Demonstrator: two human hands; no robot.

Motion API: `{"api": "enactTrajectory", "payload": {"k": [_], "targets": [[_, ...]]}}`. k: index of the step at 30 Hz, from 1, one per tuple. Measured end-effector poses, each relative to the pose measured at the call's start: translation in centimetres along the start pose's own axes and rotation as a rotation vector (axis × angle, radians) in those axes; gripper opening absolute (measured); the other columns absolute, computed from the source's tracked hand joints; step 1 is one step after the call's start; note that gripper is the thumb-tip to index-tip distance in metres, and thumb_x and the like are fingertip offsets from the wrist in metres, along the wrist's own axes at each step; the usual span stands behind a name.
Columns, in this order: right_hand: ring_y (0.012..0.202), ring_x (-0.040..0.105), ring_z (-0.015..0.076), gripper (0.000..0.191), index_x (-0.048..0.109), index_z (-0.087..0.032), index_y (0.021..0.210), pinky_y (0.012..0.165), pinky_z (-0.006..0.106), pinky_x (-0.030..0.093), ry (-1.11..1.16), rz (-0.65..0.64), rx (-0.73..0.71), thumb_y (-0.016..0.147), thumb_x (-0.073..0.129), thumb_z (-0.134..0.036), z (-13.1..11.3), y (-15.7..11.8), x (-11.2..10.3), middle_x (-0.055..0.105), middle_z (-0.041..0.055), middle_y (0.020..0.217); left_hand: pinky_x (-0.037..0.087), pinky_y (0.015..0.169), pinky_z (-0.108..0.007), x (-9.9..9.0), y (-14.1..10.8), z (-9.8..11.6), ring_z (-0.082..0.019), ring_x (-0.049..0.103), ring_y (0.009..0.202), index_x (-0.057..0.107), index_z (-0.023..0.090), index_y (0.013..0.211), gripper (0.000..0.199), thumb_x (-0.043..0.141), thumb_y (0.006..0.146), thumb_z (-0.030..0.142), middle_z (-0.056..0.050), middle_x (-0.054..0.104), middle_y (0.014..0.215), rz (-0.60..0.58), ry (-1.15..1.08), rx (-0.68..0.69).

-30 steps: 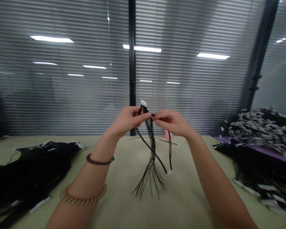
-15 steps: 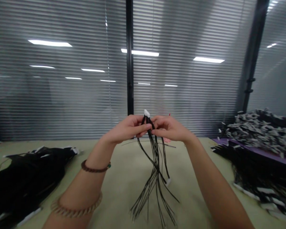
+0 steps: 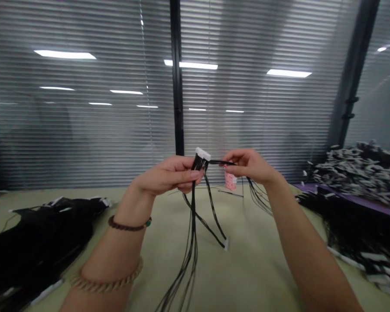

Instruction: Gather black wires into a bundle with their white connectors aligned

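Left hand [image 3: 173, 175] pinches black wires [image 3: 193, 208] just under the white connector [image 3: 203, 154], held above the desk [image 3: 253, 268]. Right hand [image 3: 247, 165] pinches a strand group [image 3: 219, 162] running sideways from that connector. Small white plug [image 3: 226, 244] sits lower, on two dark leads [image 3: 213, 211]; desk contact cannot be told. Black wire pile [image 3: 52, 229] on desk, left side.

Dim light, white strips [image 3: 65, 54] glaring across blinds [image 3: 117, 138], soft blur
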State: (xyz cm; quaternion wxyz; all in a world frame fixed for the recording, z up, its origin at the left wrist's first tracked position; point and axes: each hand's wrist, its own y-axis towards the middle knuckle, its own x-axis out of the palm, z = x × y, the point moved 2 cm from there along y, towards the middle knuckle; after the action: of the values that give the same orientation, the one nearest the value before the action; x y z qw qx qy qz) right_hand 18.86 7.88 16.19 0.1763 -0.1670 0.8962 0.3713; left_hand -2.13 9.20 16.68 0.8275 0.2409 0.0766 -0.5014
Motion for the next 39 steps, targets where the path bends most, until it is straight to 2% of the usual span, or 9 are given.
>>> {"api": "enactTrajectory", "payload": {"k": [3,5,10,16,19,25,28,34,39], "targets": [[0.065,0.053,0.0102,0.022,0.06,-0.013,0.08,0.061,0.023,0.044,-0.138,-0.045,-0.014,0.063,0.068,-0.025,0.3,0.6,0.7,0.058,0.0012,0.072,0.025,0.038,-0.018,0.3,0.2,-0.1,-0.003,0.028,0.041,0.054,0.014,0.068,0.016,0.058,0.071,0.029,0.002,0.04,0.055,-0.004,-0.027,-0.01],[0.065,0.053,0.011,0.017,0.062,-0.013,0.077,0.062,0.024,0.043,-0.223,-0.049,-0.043,0.069,0.063,-0.027,0.6,1.2,1.6,0.058,0.0014,0.07,0.026,0.038,-0.018,0.5,0.5,-0.2,-0.003,0.03,0.042,0.055,0.013,0.07,0.017,0.06,0.07,0.029,0.002,0.041,0.056,0.009,-0.023,-0.006],[0.059,0.05,0.009,0.016,0.063,-0.012,0.075,0.053,0.02,0.039,-0.264,-0.187,-0.082,0.074,0.055,-0.026,0.9,1.8,3.4,0.057,-0.0008,0.063,0.028,0.04,-0.017,0.8,0.9,-0.4,-0.004,0.031,0.042,0.056,0.013,0.072,0.018,0.058,0.072,0.031,0.003,0.039,0.051,0.012,-0.013,0.039],[0.045,0.042,0.0048,0.022,0.061,-0.01,0.087,0.041,0.015,0.031,-0.095,-0.409,0.078,0.073,0.056,-0.027,-0.4,0.4,3.3,0.051,-0.003,0.055,0.03,0.039,-0.018,0.4,0.6,0.0,-0.006,0.037,0.042,0.055,0.014,0.073,0.019,0.056,0.074,0.033,0.003,0.044,0.049,0.07,0.222,0.058],[0.044,0.039,0.0041,0.027,0.059,-0.013,0.087,0.043,0.016,0.032,-0.143,-0.34,0.056,0.066,0.065,-0.029,-0.8,0.7,3.3,0.046,-0.0063,0.053,0.032,0.041,-0.017,0.2,1.1,0.1,-0.005,0.041,0.045,0.055,0.014,0.075,0.017,0.054,0.076,0.031,0.001,0.049,0.054,0.16,0.347,0.086],[0.061,0.047,0.0085,0.027,0.056,-0.016,0.084,0.053,0.018,0.036,-0.388,-0.151,-0.063,0.066,0.064,-0.035,-0.4,1.4,3.7,0.055,-0.0007,0.074,0.032,0.04,-0.016,0.3,2.1,-0.3,-0.005,0.045,0.045,0.055,0.014,0.081,0.016,0.055,0.075,0.029,-0.001,0.055,0.06,0.274,0.302,0.147],[0.062,0.048,0.01,0.025,0.057,-0.015,0.08,0.055,0.02,0.037,-0.485,-0.178,-0.071,0.07,0.059,-0.037,-0.3,1.3,3.6,0.054,-0.0009,0.069,0.029,0.038,-0.016,0.7,1.9,0.1,-0.005,0.044,0.043,0.054,0.015,0.084,0.016,0.057,0.074,0.028,0.001,0.054,0.056,0.288,0.239,0.16],[0.064,0.051,0.0113,0.026,0.059,-0.013,0.077,0.059,0.021,0.039,-0.517,-0.315,-0.039,0.08,0.047,-0.035,0.0,1.3,3.6,0.058,0.0012,0.069,0.015,0.033,-0.016,1.2,1.1,1.1,-0.002,0.024,0.031,0.056,0.02,0.102,0.034,0.062,0.069,0.027,0.01,0.029,0.038,0.369,0.224,0.224],[0.073,0.054,0.0122,0.027,0.059,-0.013,0.083,0.065,0.022,0.04,-0.583,-0.284,0.054,0.085,0.038,-0.031,3.5,1.9,2.6,0.062,0.0024,0.081,0.019,0.033,-0.017,1.2,0.2,2.0,-0.002,0.028,0.03,0.062,0.017,0.074,0.021,0.061,0.068,0.037,0.007,0.035,0.037,0.392,0.121,0.282]]}}
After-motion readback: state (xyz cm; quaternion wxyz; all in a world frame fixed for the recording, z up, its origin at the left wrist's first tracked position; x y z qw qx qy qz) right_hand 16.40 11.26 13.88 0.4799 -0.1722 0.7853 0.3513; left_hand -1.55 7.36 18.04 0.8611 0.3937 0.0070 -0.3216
